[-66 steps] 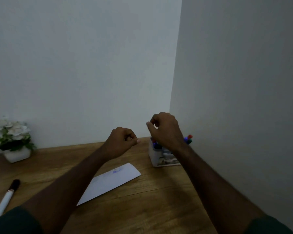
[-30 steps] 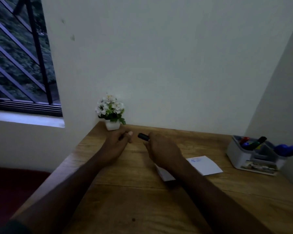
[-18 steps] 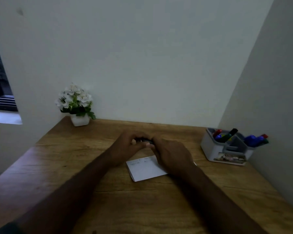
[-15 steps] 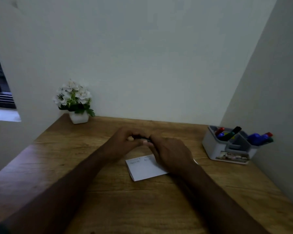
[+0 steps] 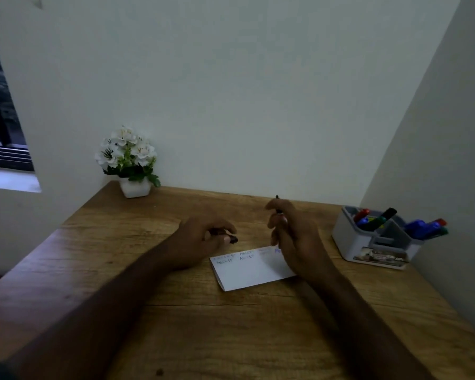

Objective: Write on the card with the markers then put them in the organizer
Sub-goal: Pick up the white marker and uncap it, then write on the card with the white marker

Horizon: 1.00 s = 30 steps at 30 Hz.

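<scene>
The white card lies flat on the wooden desk, faint handwriting along its far edge, between the two hands. The right hand hovers over the card's right end, fingers curled around a black marker whose tip points up. The left hand, just left of the card's far corner, pinches the dark marker cap. Well to the right stands the grey organizer holding coloured markers. A small pot of white flowers sits at the desk's far left corner.
</scene>
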### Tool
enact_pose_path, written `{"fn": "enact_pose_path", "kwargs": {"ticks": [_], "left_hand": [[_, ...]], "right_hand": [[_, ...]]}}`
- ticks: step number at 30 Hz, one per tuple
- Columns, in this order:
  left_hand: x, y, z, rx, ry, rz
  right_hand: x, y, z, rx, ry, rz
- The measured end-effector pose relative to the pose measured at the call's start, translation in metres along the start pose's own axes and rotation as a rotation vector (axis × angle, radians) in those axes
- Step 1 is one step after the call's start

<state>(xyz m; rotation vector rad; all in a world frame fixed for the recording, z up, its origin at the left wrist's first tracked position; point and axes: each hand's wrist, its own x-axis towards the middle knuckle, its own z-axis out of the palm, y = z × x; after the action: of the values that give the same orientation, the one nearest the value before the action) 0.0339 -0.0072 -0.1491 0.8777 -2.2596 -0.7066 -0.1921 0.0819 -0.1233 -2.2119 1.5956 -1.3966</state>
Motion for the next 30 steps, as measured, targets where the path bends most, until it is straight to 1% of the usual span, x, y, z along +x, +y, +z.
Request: {"fn": "enact_pose_path", "kwargs": {"ticks": [1, 2, 3, 5, 6, 8, 10, 11, 12, 14, 15, 18, 20, 22, 24, 25, 27, 30], "left_hand": [[0.000, -0.002, 0.002, 0.041, -0.024, 0.018], [0.000, -0.004, 0.003, 0.069, -0.036, 0.027], [0.001, -0.005, 0.003, 0.095, -0.041, 0.021], [0.002, -0.007, 0.004, 0.186, -0.045, -0.001], [0.001, -0.008, 0.003, 0.224, -0.059, -0.003], [-0.001, -0.005, -0.001, 0.195, -0.120, -0.019], [-0.004, 0.002, -0.007, 0.152, -0.264, -0.113], [-0.006, 0.006, -0.010, 0.182, -0.348, -0.155], [-0.007, 0.007, -0.011, 0.234, -0.416, -0.165], [-0.007, 0.007, -0.011, 0.314, -0.494, -0.116], [-0.007, 0.007, -0.010, 0.329, -0.503, -0.096], [-0.006, 0.006, -0.006, 0.354, -0.472, -0.093], [-0.006, 0.007, -0.002, 0.379, -0.450, -0.098], [-0.006, 0.007, 0.001, 0.392, -0.442, -0.104], [-0.007, 0.009, 0.001, 0.355, -0.445, -0.121], [-0.007, 0.010, 0.000, 0.333, -0.452, -0.131], [-0.008, 0.012, -0.002, 0.323, -0.482, -0.152], [-0.007, 0.015, -0.003, 0.367, -0.512, -0.159]], "right_hand": [[-0.001, -0.003, 0.002, 0.188, 0.051, 0.063], [-0.002, -0.006, 0.004, 0.398, 0.078, 0.167], [-0.002, -0.008, 0.008, 0.597, 0.074, 0.283], [-0.002, -0.008, 0.015, 0.944, -0.015, 0.460], [-0.002, -0.009, 0.018, 1.066, -0.061, 0.505], [-0.003, -0.009, 0.023, 1.166, -0.147, 0.485], [-0.007, -0.010, 0.027, 1.144, -0.209, 0.415], [-0.009, -0.011, 0.028, 1.075, -0.213, 0.398], [-0.011, -0.014, 0.028, 0.966, -0.187, 0.375], [-0.014, -0.019, 0.027, 0.678, -0.092, 0.362], [-0.016, -0.021, 0.027, 0.573, -0.066, 0.385], [-0.018, -0.027, 0.026, 0.453, -0.088, 0.472], [-0.017, -0.025, 0.029, 0.375, -0.095, 0.447], [-0.017, -0.027, 0.032, 0.321, -0.097, 0.369], [-0.018, -0.026, 0.035, 0.292, -0.130, 0.295], [-0.019, -0.025, 0.037, 0.282, -0.156, 0.288], [-0.022, -0.025, 0.040, 0.285, -0.194, 0.345], [-0.023, -0.024, 0.040, 0.315, -0.208, 0.415]]}}
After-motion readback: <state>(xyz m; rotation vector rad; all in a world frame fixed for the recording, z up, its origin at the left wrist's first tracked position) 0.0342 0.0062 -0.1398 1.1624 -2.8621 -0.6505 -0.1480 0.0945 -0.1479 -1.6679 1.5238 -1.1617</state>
